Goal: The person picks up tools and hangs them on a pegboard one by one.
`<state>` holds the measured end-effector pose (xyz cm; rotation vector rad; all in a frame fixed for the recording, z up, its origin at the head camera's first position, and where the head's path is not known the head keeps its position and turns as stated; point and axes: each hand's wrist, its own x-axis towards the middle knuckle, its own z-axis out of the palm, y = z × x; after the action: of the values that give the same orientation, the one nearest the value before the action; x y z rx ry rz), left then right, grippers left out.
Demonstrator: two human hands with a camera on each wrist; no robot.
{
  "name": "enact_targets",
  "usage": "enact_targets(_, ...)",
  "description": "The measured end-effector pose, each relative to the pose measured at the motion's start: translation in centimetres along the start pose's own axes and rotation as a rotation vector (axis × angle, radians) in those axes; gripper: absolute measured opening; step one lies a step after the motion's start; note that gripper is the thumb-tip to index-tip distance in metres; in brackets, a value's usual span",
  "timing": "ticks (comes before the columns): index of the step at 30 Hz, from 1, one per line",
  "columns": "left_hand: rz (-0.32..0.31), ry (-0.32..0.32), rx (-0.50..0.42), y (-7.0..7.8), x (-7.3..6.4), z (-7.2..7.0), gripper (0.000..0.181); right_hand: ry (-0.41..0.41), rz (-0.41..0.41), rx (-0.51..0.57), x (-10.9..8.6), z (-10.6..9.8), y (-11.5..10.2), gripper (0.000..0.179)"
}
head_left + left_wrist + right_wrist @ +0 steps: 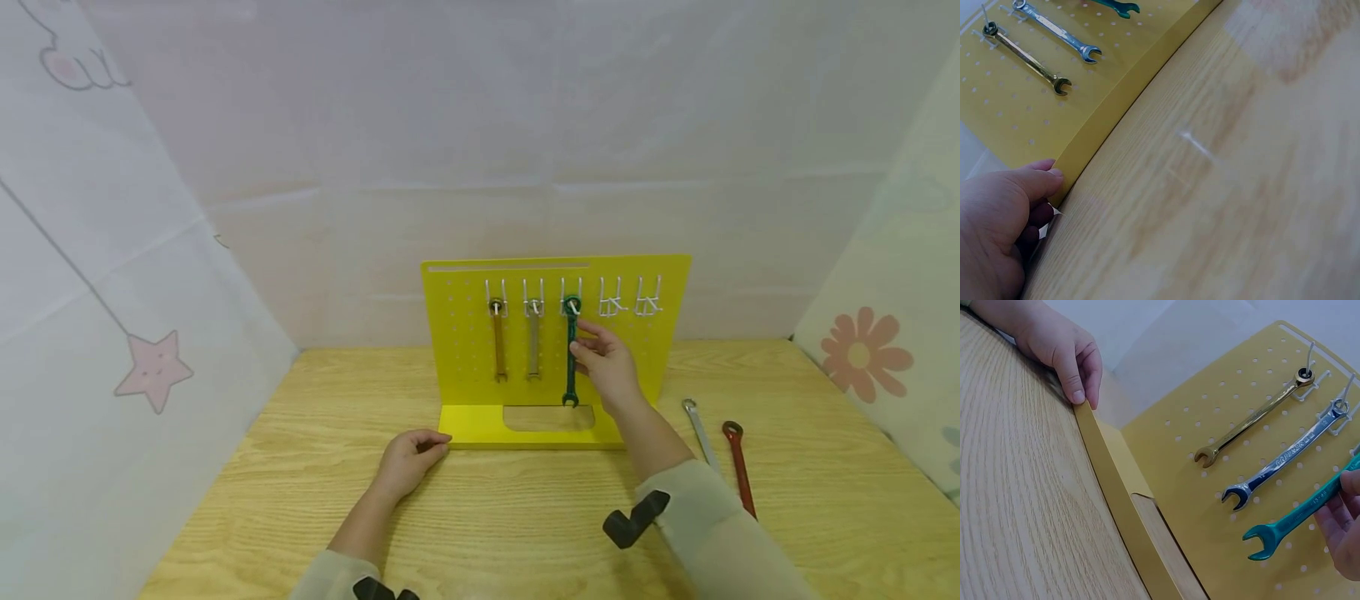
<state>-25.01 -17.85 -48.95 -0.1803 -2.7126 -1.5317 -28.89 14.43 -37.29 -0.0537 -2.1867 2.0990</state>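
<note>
With thumb and fingers my right hand (609, 367) holds the shaft of a green combination wrench (571, 358). The wrench hangs upright, its ring end at a white hook of the yellow pegboard (465, 350) and its open jaw pointing down. My left hand (408, 460) pinches the front left corner of the pegboard's base (472, 425); in the left wrist view its thumb (1047, 181) lies on that edge. Left of the green wrench, a gold wrench (1250, 422) and a silver wrench (1291, 456) hang from their own hooks.
Two hooks (648, 296) on the board's right carry no wrench. Right of the board, another silver wrench (699, 429) and a red wrench (738, 462) lie on the wooden table (300, 467), partly behind my right forearm. A pale curtain (480, 167) stands behind.
</note>
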Motion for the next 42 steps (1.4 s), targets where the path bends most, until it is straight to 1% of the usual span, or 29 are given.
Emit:
enact_targets(12, 0.003, 0.003, 0.012, 0.1, 0.0, 0.0, 0.011, 0.01, -0.001, -0.008, 0.4, 0.4, 0.3, 0.042)
enact_targets(21, -0.004, 0.004, 0.009, 0.4, 0.1, 0.0, 0.011, -0.024, -0.005, 0.019, 0.8, 0.2, 0.6, 0.042)
enact_targets(29, -0.001, 0.008, 0.015, 0.5, 0.0, 0.1, 0.011, -0.039, 0.032, 0.021, 0.7, 0.0, 0.9, 0.045)
enact_targets(36, -0.006, 0.008, 0.015, 0.5, 0.0, 0.0, 0.011, -0.041, 0.022, 0.01, 0.3, -0.7, 1.0, 0.047)
enact_targets(40, -0.004, 0.008, 0.011, 0.5, 0.0, 0.0, 0.011, -0.039, 0.043, -0.01, -0.1, -1.4, 1.3, 0.047)
enact_targets(42, -0.002, 0.009, 0.012, 0.4, 0.1, 0.0, 0.011, -0.039, 0.041, -0.02, -0.3, -1.8, 1.3, 0.047)
